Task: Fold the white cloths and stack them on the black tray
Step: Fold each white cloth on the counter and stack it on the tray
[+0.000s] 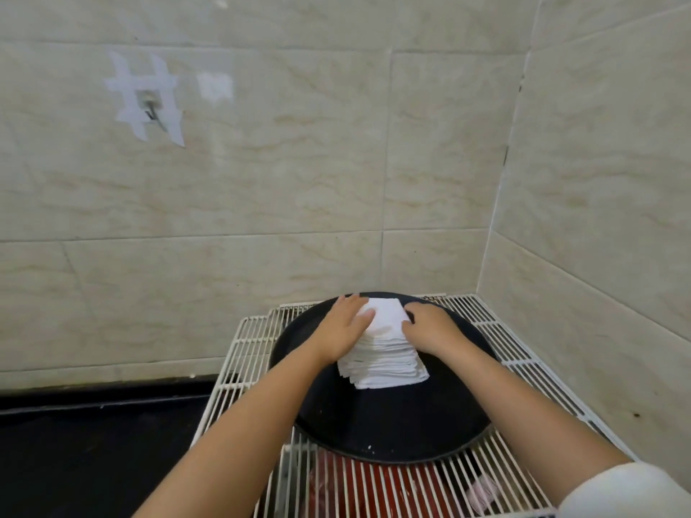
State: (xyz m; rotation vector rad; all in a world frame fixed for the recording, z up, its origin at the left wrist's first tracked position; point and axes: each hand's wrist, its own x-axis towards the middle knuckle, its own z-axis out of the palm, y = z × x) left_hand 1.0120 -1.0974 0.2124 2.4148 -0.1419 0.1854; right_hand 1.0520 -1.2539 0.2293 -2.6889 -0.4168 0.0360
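Note:
A tall stack of folded white cloths (385, 358) stands on the round black tray (392, 428). The top cloth (387, 314) lies flat on the stack. My left hand (346, 325) rests against the stack's left side, with the thumb laid over the top cloth's left edge. On the right side my right hand (430, 327) presses against the stack, fingers curled at the top cloth's right edge. Both hands clasp the stack between them. The stack's lower layers fan out slightly toward me.
The tray sits on a white wire rack (246, 353) in a tiled corner. Red and pink things (374, 487) lie under the rack. A dark counter (93, 443) lies to the left. A taped metal hook (151, 106) is on the wall.

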